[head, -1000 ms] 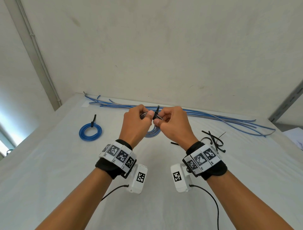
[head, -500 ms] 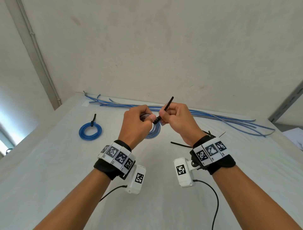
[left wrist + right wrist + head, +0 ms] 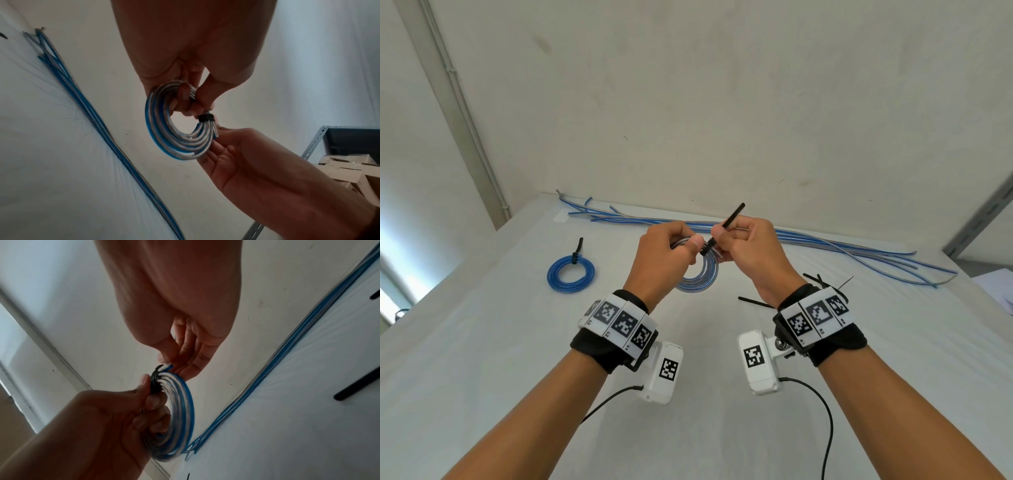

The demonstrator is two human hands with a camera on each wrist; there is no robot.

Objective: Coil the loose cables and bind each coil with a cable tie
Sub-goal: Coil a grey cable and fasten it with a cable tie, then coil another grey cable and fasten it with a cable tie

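A coil of blue and clear cable (image 3: 698, 279) hangs above the white table between my hands. My left hand (image 3: 690, 245) grips the coil's top, fingers curled through the ring (image 3: 162, 142). A black cable tie (image 3: 708, 246) is looped around the coil beside my left thumb. My right hand (image 3: 722, 236) pinches the tie's tail (image 3: 733, 216), which sticks up and to the right. In the left wrist view the tie band (image 3: 206, 117) sits snug on the strands. The right wrist view has the tie (image 3: 155, 382) between both hands' fingertips.
A tied blue coil (image 3: 571, 274) lies on the table (image 3: 517, 342) at the left. Several loose blue cables (image 3: 842, 245) run along the far edge by the wall. Spare black cable ties (image 3: 822, 282) lie behind my right wrist. A shelf with boxes (image 3: 349, 162) stands beyond.
My right hand has drawn the tie's tail up and to the right, so more of it now sticks out above the hand. The left hand holds the coil in place.
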